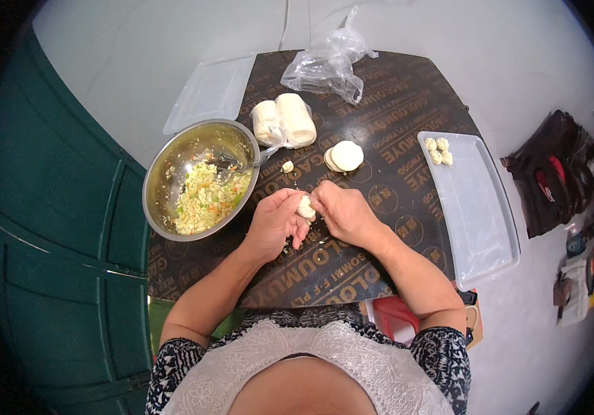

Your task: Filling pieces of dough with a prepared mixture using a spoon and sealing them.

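Observation:
My left hand (280, 223) cradles a small white filled dough piece (304, 206) at the middle of the dark table (411, 90), its fingers curled beneath it. My right hand (340, 214) pinches the same piece from the right. A steel bowl (165, 151) of chopped yellow, green and orange filling (197, 194) stands to the left, with a utensil in it, partly hidden. A stack of round white wrappers (347, 155) lies beyond my right hand, and a small dough lump (287, 167) lies left of that stack.
Bagged wrappers (291, 117) and a crumpled clear bag (328, 62) lie at the back, a translucent tray (210, 90) at the back left. A tray (477, 214) at the right holds several dumplings (439, 149). A green door (62, 277) is on the left; dark clothing (546, 180) is at the far right.

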The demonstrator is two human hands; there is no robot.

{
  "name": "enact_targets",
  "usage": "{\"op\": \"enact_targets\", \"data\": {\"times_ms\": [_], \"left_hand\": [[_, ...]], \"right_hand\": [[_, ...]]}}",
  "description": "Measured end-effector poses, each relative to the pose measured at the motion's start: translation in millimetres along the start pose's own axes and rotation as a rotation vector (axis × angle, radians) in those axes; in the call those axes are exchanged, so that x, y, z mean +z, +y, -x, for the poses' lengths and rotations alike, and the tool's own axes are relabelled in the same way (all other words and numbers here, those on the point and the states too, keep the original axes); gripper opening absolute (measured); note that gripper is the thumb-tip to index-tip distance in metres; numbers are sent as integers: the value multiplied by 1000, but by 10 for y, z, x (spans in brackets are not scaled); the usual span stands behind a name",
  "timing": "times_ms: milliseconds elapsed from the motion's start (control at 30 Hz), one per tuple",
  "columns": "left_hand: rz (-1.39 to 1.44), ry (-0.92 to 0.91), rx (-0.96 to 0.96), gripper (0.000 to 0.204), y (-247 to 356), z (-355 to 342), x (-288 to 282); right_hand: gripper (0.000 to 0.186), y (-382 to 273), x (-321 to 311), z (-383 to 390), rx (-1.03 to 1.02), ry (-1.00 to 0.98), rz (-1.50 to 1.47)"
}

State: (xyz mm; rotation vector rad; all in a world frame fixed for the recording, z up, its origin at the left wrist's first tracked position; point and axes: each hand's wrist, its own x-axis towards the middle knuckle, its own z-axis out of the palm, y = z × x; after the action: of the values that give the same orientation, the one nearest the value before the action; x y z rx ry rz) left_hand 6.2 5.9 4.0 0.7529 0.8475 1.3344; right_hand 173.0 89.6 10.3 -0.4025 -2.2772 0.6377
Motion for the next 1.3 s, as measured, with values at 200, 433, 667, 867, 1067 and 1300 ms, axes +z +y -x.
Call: {"op": "enact_targets", "data": {"times_ms": [200,433,667,867,1067,1300], "left_hand": [[30,3,-34,25,27,6,49],[2,-99,-102,30,20,11,-51],[-77,-48,-157,30,91,19,43],[-101,-58,-196,26,181,17,104],[-105,-10,-195,27,138,35,18],[-213,27,-105,30,103,-8,60]], "right_hand": [[14,59,16,-1,-44,16,24],[14,7,-35,1,-69,-19,40],[19,-48,-79,-29,-160,-57,131],[18,59,-3,-9,-249,-75,140],[16,8,-11,-12,-273,-83,203],[20,98,8,45,-109,-66,48]]}}
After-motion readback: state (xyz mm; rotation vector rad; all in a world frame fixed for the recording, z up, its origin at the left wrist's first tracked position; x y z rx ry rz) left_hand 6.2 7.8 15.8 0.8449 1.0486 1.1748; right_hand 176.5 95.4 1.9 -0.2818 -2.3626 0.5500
